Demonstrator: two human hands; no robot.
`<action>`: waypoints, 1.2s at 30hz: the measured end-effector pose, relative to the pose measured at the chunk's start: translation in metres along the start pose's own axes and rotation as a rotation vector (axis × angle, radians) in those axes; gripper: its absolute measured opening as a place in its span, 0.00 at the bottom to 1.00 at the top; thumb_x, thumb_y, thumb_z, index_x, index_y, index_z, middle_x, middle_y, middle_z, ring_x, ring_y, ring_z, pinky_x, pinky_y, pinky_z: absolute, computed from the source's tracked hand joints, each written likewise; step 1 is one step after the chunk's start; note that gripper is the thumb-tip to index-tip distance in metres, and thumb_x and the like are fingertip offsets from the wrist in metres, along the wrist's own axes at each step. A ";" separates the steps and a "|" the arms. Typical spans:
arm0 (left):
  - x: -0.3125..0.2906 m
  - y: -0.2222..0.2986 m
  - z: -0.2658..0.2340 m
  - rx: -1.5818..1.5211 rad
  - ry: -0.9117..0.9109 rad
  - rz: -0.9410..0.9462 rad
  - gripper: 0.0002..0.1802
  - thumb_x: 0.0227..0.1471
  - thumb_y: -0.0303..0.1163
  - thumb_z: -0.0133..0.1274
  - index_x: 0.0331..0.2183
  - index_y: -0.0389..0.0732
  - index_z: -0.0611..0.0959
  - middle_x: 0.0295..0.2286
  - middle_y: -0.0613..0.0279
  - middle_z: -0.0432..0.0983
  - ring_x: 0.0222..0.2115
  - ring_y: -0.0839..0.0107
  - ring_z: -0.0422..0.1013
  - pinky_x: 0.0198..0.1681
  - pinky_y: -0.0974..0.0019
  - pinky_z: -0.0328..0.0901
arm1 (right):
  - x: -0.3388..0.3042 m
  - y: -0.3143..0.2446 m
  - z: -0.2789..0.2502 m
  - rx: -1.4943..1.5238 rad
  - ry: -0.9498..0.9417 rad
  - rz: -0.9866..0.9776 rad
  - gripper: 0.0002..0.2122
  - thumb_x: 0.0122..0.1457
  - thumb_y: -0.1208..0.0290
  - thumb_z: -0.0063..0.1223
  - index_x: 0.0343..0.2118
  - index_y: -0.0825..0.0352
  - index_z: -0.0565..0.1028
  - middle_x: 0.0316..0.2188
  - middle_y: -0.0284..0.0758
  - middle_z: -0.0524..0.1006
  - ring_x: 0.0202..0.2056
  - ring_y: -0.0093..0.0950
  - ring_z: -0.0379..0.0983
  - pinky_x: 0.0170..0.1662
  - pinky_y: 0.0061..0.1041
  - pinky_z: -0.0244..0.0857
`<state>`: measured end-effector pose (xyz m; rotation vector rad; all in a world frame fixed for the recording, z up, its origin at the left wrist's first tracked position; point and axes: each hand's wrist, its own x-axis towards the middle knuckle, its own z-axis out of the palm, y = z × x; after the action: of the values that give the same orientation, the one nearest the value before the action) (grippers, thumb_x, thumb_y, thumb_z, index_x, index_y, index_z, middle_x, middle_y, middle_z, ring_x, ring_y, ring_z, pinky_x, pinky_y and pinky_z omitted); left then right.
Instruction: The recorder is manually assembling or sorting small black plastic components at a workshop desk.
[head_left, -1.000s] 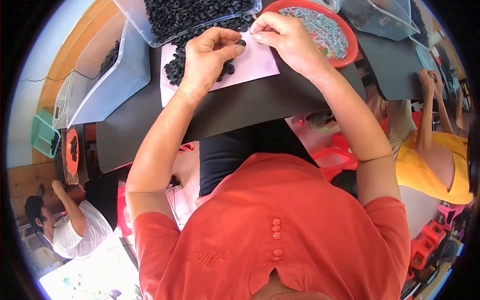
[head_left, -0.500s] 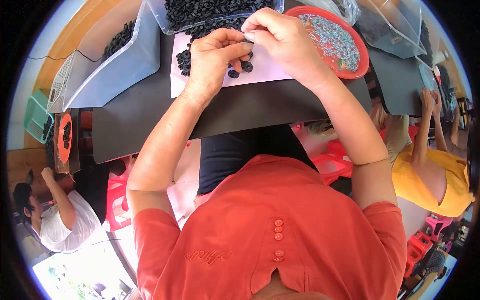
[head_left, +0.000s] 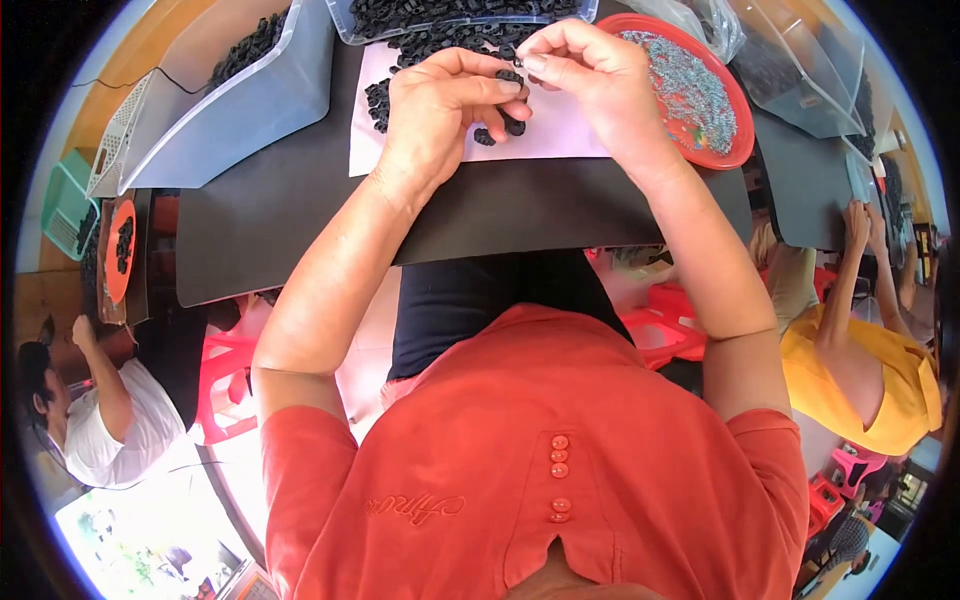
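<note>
My left hand [head_left: 432, 112] is closed, its thumb and forefinger gripping a small black ring-shaped part [head_left: 511, 78]. More such parts [head_left: 513, 124] show at its curled fingers; whether they are held or lie below is hard to tell. Close beside those fingertips, my right hand [head_left: 592, 78] pinches with thumb and forefinger. Whatever is in that pinch is too small to make out. Beneath both hands lies a white sheet [head_left: 570, 140], with a pile of loose black parts [head_left: 440, 45] behind and to the left of them.
A red tray [head_left: 742, 135] of small silvery-blue pieces is at my right. Behind the sheet stands a clear bin [head_left: 350, 30] of black parts; a larger bin [head_left: 250, 120] is at left. The dark table's front edge [head_left: 540, 250] curves before me. People sit on both sides.
The whole view has shifted slightly. My right fingertips, touching the left ones before, are now a little apart from them, and a black part shows more plainly at my left fingertips.
</note>
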<state>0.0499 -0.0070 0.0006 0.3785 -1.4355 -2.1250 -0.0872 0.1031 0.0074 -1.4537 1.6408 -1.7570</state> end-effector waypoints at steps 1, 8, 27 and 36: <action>-0.001 0.002 0.000 0.027 -0.005 -0.002 0.09 0.44 0.18 0.57 0.32 0.29 0.78 0.23 0.54 0.77 0.19 0.71 0.73 0.19 0.73 0.66 | 0.002 -0.005 -0.003 -0.016 -0.041 0.015 0.05 0.58 0.76 0.53 0.34 0.72 0.76 0.29 0.29 0.77 0.33 0.14 0.69 0.37 0.15 0.64; -0.001 -0.002 -0.004 0.308 0.040 0.125 0.09 0.40 0.21 0.61 0.29 0.31 0.81 0.20 0.61 0.76 0.18 0.80 0.70 0.18 0.77 0.62 | 0.012 -0.029 0.001 0.041 -0.142 0.130 0.02 0.54 0.79 0.53 0.30 0.70 0.74 0.26 0.29 0.74 0.29 0.16 0.70 0.33 0.16 0.64; 0.004 0.021 -0.006 0.236 0.246 0.025 0.02 0.48 0.23 0.56 0.28 0.36 0.79 0.17 0.61 0.74 0.09 0.78 0.63 0.12 0.76 0.57 | 0.026 -0.026 -0.007 -0.055 -0.029 0.099 0.04 0.52 0.75 0.56 0.26 0.69 0.76 0.19 0.31 0.75 0.21 0.18 0.69 0.25 0.18 0.62; 0.013 0.024 -0.024 0.130 0.336 0.108 0.05 0.49 0.23 0.55 0.31 0.32 0.79 0.20 0.58 0.74 0.12 0.74 0.65 0.14 0.75 0.59 | 0.008 -0.020 -0.003 -0.758 -0.334 -0.119 0.05 0.51 0.71 0.52 0.28 0.67 0.76 0.27 0.41 0.76 0.34 0.42 0.74 0.37 0.36 0.66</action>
<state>0.0579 -0.0396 0.0141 0.6582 -1.3654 -1.7860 -0.0854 0.1042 0.0293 -2.0477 2.1602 -0.8631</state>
